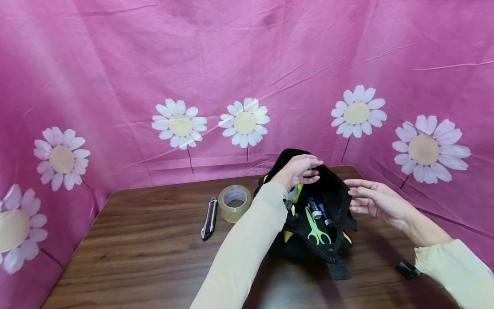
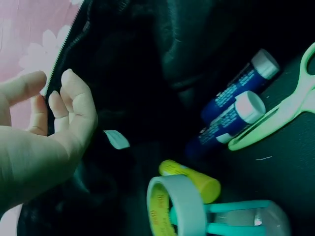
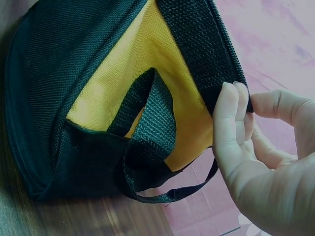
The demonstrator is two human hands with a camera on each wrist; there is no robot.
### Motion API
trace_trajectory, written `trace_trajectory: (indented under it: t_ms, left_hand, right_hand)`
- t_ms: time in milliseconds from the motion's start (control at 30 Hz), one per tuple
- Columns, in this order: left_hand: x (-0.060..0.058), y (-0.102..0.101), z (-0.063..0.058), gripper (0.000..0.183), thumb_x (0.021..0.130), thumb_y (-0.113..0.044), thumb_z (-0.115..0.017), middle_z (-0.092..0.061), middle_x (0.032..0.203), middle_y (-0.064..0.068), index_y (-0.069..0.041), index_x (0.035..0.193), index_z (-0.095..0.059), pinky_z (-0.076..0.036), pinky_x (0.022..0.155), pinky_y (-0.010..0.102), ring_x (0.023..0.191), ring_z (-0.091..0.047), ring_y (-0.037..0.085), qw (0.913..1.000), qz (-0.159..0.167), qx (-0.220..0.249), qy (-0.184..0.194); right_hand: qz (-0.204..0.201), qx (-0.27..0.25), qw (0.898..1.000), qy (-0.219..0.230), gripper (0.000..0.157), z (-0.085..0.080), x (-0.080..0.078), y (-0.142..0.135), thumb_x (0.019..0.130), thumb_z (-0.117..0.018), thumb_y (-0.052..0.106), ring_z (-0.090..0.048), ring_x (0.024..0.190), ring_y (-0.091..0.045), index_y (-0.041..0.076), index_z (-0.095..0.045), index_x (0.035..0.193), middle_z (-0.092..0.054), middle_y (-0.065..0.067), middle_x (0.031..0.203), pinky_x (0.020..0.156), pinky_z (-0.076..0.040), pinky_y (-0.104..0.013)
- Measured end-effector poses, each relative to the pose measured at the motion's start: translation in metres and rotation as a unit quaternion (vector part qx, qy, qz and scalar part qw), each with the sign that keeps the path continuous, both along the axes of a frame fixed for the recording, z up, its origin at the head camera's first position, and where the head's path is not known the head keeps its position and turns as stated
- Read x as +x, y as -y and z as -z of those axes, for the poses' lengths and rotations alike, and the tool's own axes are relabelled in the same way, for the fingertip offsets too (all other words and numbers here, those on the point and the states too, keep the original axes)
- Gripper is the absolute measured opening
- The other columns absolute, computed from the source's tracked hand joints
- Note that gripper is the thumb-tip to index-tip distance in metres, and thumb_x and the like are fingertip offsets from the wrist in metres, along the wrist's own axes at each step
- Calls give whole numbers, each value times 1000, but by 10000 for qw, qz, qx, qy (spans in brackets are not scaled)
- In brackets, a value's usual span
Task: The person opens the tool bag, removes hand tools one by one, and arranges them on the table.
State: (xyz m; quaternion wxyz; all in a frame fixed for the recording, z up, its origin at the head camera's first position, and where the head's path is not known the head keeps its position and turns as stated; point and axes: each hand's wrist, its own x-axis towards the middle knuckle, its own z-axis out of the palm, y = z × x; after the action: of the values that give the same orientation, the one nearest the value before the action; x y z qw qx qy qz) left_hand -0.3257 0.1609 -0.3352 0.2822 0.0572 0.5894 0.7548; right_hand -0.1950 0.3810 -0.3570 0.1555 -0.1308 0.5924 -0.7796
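Observation:
A black bag (image 1: 288, 156) with yellow panels stands open on the table. My left hand (image 1: 301, 169) pinches its zippered far rim, thumb outside and fingers inside. On the right, my right hand (image 1: 374, 199) grips the opposite rim between thumb and fingers, above a yellow side panel (image 3: 110, 93) with a black strap (image 3: 160, 123). Inside lie green scissors (image 1: 313, 227) and two blue glue sticks (image 2: 231, 115) with white caps. Below the left hand, the left wrist view shows a yellow tube (image 2: 199, 186), a small tape roll (image 2: 189, 206) and a teal-and-clear item (image 2: 241, 219).
Left of the bag, a wide roll of clear tape (image 1: 234, 216) lies on the brown wooden table (image 1: 154, 244). Beside it is a utility knife (image 1: 209, 219). A small black object (image 1: 408, 269) is by the right sleeve. A pink flowered curtain (image 1: 247, 56) hangs behind.

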Motion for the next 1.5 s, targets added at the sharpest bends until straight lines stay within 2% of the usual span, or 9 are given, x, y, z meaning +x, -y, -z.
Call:
trace_trajectory:
  t_ms: [133,267,400,533,633,767,933,1100,1500]
  left_hand:
    - [0,1,11,22,89,5,-63,-59,80,1,-15,80,-58,-56,60,25,73,-60,17,9999,45,73,-141]
    - [0,3,22,16,88,7,-59,-59,83,2,-9,89,-60,-60,72,33,99,-64,29,9998,175,-134,-31]
    - [0,6,35,20,89,5,-62,-62,105,10,-3,107,-63,-57,91,49,126,-53,41,9967,474,-595,293]
    - [1,10,46,27,92,-3,-65,-52,138,19,-3,119,-63,-51,98,58,135,-45,42,9895,878,-990,585]
    - [2,12,51,25,93,-9,-69,-44,149,20,-6,117,-63,-51,98,59,135,-45,41,9850,1028,-1188,716]
    - [2,12,56,26,93,-14,-72,-44,148,16,-9,118,-62,-52,95,59,133,-45,41,9823,1069,-1352,738]
    - [3,9,62,46,94,-16,-73,-46,145,11,-10,136,-57,-53,92,62,139,-36,40,9809,1128,-1482,553]
    - [3,6,69,62,93,-16,-74,-53,136,16,-8,148,-45,-52,93,64,131,-47,37,9809,1243,-1435,431]
    - [5,0,82,57,94,-12,-72,-55,129,11,-8,145,-48,-55,91,56,113,-56,30,9831,1130,-1435,123]
  right_hand:
    - [46,-18,10000,10,39,-1,1,0,109,-39,0,-73,82,-20,15,-71,123,-67,-4,97,81,-61,-35]
    - [23,-30,10000,16,39,-1,1,1,108,-39,-1,-73,82,-20,15,-71,124,-67,-5,97,80,-61,-35]
    - [11,7,10000,28,39,0,2,1,108,-39,-1,-73,83,-20,15,-71,125,-68,-5,98,80,-61,-35]
    - [89,98,9999,59,38,1,3,1,108,-40,-1,-73,83,-20,15,-70,125,-68,-5,98,80,-61,-35]
    - [108,127,9998,75,38,2,4,1,108,-40,-1,-73,83,-20,15,-70,125,-68,-5,98,80,-61,-35]
    - [29,84,10000,44,39,2,4,1,108,-40,-2,-73,84,-20,15,-70,125,-68,-5,98,81,-61,-35]
    - [-138,-64,9999,-2,41,3,3,1,108,-37,-3,-73,85,-20,14,-69,126,-70,-5,100,83,-61,-36]
    - [-164,-61,9998,24,40,3,4,2,108,-37,-2,-73,85,-20,15,-69,126,-70,-5,100,82,-61,-36]
    - [-125,30,9999,105,38,5,3,4,108,-38,-2,-73,85,-18,15,-67,126,-71,-5,101,81,-61,-35]
